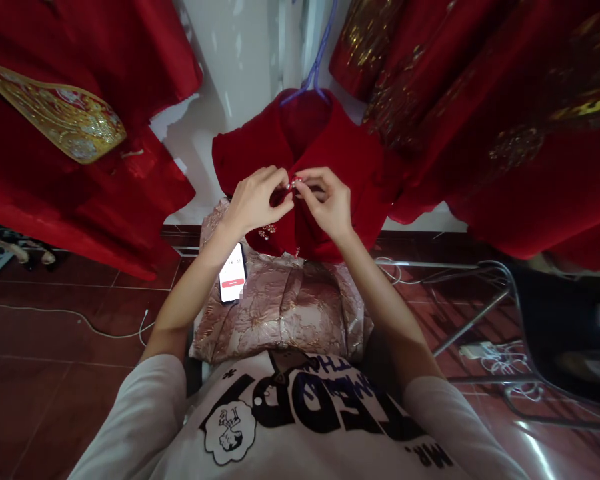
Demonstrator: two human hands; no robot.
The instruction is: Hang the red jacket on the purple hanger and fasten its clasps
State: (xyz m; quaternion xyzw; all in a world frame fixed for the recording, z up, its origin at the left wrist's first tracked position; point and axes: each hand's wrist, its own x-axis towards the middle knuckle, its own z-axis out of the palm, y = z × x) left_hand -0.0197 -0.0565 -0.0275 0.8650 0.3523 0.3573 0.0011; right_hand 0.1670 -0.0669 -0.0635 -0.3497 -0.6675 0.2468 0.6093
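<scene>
A short red velvet jacket hangs in front of me on a purple hanger. At its front opening sits a small jewelled button with white, sparkling stones. My left hand pinches the jacket's edge just beside the button, thumb below and fingers above. From the other side, my right hand is closed on the button between thumb and fingertips. The fingers partly hide the fastening. Lower on the jacket front is a beaded ornament.
Pink brocade fabric covers my lap, with a lit phone lying on it. Red gold-decorated garments hang left, and more red garments right. A black chair and loose cables are at the right.
</scene>
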